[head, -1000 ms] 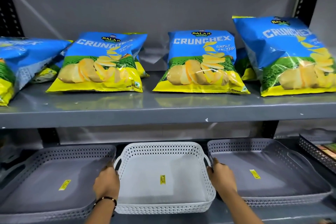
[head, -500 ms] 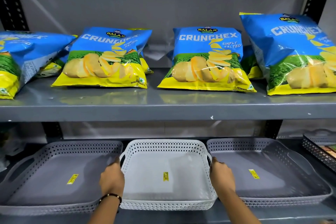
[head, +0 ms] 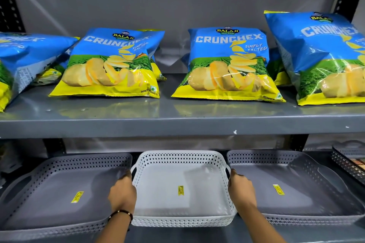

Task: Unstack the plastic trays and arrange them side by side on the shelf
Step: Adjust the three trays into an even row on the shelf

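Observation:
A white perforated plastic tray (head: 181, 159) sits in the middle of the lower shelf (head: 316, 235), a small yellow sticker on its floor. My left hand (head: 123, 193) grips its left side handle and my right hand (head: 241, 189) grips its right side handle. To the left lies a grey perforated tray (head: 59, 165), and to the right another grey tray (head: 308, 162); each carries a yellow sticker. The three trays stand side by side, edges nearly touching.
The upper shelf (head: 177, 122) holds several blue and yellow chip bags (head: 227, 65) leaning back. A dark tray (head: 347, 162) with something in it pokes in at the far right of the lower shelf. Black slotted uprights (head: 296, 142) frame the rack.
The white tray has slid a little further back on the lower shelf with both hands on its handles; my view has shifted slightly closer.

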The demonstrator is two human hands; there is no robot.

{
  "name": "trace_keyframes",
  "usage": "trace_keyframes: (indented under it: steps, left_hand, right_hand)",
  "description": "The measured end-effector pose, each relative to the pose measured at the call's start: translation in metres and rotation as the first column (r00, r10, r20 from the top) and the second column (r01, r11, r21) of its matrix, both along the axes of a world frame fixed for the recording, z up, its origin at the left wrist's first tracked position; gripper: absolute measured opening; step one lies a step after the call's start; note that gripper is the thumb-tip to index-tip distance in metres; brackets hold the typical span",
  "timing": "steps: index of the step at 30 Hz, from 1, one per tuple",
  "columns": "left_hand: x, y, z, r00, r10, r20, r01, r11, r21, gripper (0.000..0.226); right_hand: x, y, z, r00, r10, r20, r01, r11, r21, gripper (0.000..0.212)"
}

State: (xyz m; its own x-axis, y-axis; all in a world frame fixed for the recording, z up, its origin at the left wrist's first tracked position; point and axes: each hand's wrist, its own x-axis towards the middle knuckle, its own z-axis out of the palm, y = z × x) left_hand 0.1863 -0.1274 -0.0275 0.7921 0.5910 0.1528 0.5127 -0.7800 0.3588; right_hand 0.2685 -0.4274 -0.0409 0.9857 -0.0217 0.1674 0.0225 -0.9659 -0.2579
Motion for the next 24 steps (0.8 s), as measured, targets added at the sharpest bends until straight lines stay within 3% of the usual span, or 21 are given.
trace_keyframes:
  steps: [5, 10, 15, 24]
  left_hand:
    - [0.0052, 0.0007, 0.0015, 1.000, 0.009, -0.006, -0.009, 1.000, 0.011, 0.053]
    - [0.0051, -0.0023, 0.0038, 1.000, 0.012, 0.000, -0.012, 1.000, 0.006, 0.040]
    - [0.0050, -0.0005, 0.0049, 0.999, 0.036, 0.019, -0.035, 0.999, -0.022, 0.048]
    - [0.0011, -0.0008, 0.0005, 0.996, 0.035, 0.077, -0.031, 0.998, -0.045, 0.050]
  right_hand:
    - [0.0029, 0.0025, 0.0023, 1.000, -0.009, -0.010, 0.009, 1.000, -0.016, 0.028]
    - [0.0053, 0.0032, 0.0010, 1.000, -0.015, -0.007, 0.015, 1.000, -0.017, 0.029]
    - [0.0029, 0.0035, 0.0017, 0.999, 0.009, 0.031, -0.009, 1.000, 0.000, 0.045]
    - [-0.0040, 0.0037, 0.0041, 1.000, 0.001, 0.005, 0.000, 1.000, -0.022, 0.039]
